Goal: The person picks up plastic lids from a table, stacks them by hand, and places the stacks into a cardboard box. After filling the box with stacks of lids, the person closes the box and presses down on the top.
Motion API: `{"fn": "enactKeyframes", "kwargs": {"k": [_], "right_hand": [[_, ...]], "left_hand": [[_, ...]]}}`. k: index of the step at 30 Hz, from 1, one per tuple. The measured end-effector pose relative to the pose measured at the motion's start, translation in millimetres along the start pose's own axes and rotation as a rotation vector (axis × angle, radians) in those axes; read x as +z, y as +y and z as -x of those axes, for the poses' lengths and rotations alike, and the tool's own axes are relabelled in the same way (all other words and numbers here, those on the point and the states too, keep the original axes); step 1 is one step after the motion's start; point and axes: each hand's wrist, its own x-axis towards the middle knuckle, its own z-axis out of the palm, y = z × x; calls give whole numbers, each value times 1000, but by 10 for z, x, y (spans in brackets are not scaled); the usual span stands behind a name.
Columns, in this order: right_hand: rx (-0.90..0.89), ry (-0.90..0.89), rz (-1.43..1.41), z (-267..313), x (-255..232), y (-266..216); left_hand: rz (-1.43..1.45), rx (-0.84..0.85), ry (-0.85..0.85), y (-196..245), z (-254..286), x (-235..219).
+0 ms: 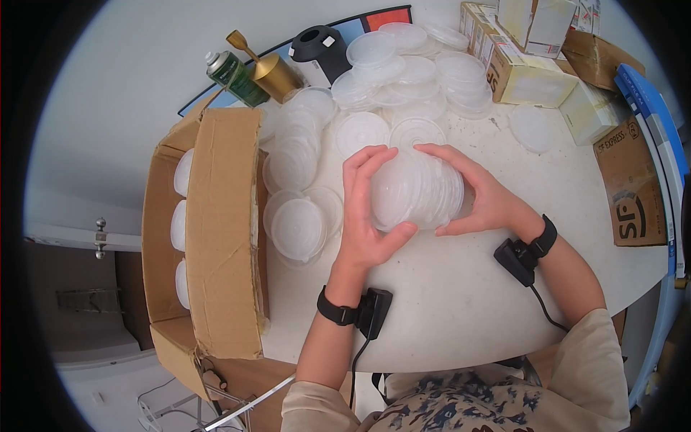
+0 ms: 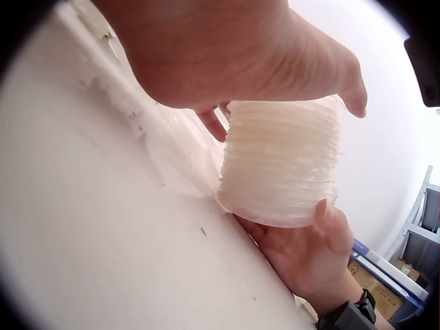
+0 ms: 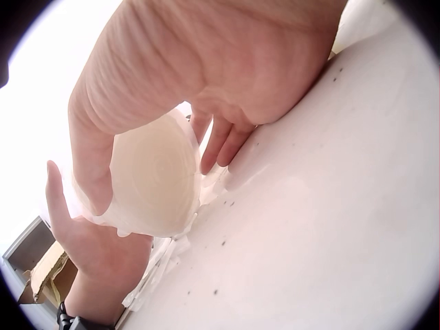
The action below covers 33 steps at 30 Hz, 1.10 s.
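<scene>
Between both hands is a stack of translucent round lids (image 1: 417,189), lying on its side just over the white table. The left hand (image 1: 368,209) grips the stack's left end, fingers over the far side and thumb on the near side. At the other end the right hand (image 1: 489,193) holds it the same way. In the left wrist view the lids (image 2: 280,161) press edge to edge in a thick column between the two palms. The right wrist view shows the flat end face of the stack (image 3: 155,172) beside the right thumb.
Loose lids (image 1: 295,223) and heaped lids (image 1: 410,75) cover the table's left and back. A cardboard box (image 1: 227,230) holding white lid stacks stands at left. Behind are a spray can (image 1: 236,78), a gold pot (image 1: 276,78) and a black object (image 1: 320,54); cartons (image 1: 529,75) stand back right.
</scene>
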Motion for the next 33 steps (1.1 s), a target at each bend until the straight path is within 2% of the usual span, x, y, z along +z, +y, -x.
{"fn": "enactKeyframes", "kwargs": {"k": [7,20,25,33], "right_hand": [[8,2,-28,3,2,5],[15,6,-62,4,6,11],[25,0,-60,-5,2,-7],[18,4,-61,-1,5,16]], "left_hand": [[-90,30,-5,70,-36,-11],[-25,33,-50,96,-46,-5],[70,-54,-58,105,-45,-15],[60,-73,-55,107,-38,-1]]}}
